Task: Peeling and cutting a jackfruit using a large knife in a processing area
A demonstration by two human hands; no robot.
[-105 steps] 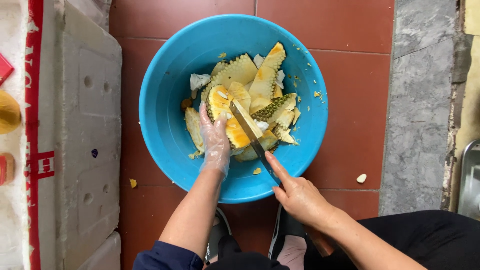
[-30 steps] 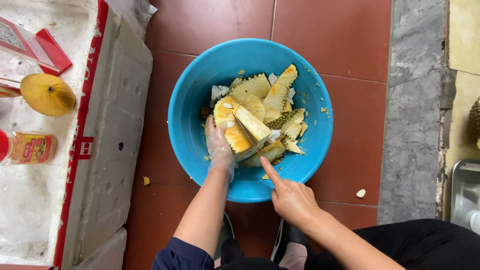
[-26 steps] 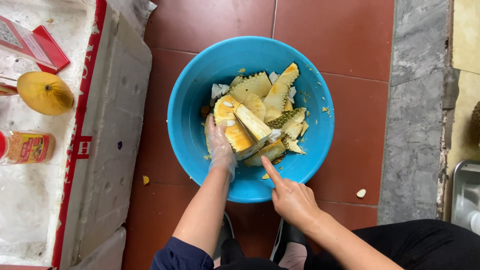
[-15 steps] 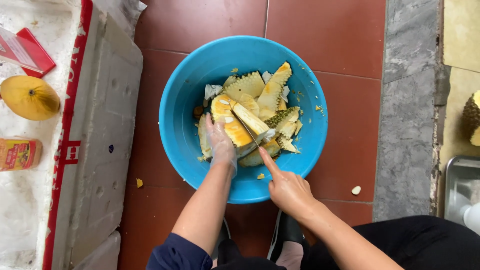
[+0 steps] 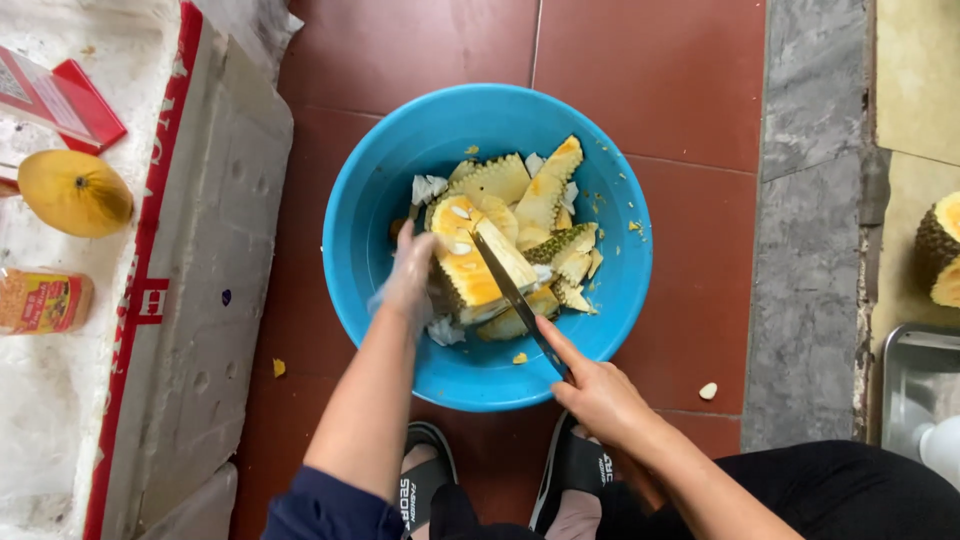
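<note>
i'm looking straight down at a round blue basin (image 5: 370, 290) on the red tile floor (image 5: 660, 60), and my left hand (image 5: 412, 272), in a thin clear glove, is closed around the near-left side of a big yellow jackfruit chunk (image 5: 462, 268) that sits just left of the basin's centre, among cut rind pieces (image 5: 545, 195) piled toward the far rim. my right hand (image 5: 600, 392) hangs over the basin's near rim, wrapped tight on the handle of a knife (image 5: 505, 285), index finger laid along the spine, the blade slanting up and left onto the chunk's upper face. to cut well here i'd judge the blade should travel away from the gloved fingers, which lie just beside the edge, with the chunk pressed firmly against the basin floor so it can't roll on the slick flesh. room is tight to the left: a white foam box (image 5: 190, 300) stands near the basin's left rim, carrying a whole yellow fruit (image 5: 75, 192) and a small packet (image 5: 42, 300) on its top. the near edge is crowded by my sandalled feet (image 5: 575, 470). the right rim has open tile, then a grey stone strip (image 5: 810, 200), with a spiky fruit half (image 5: 940, 250) well apart beyond it.
</note>
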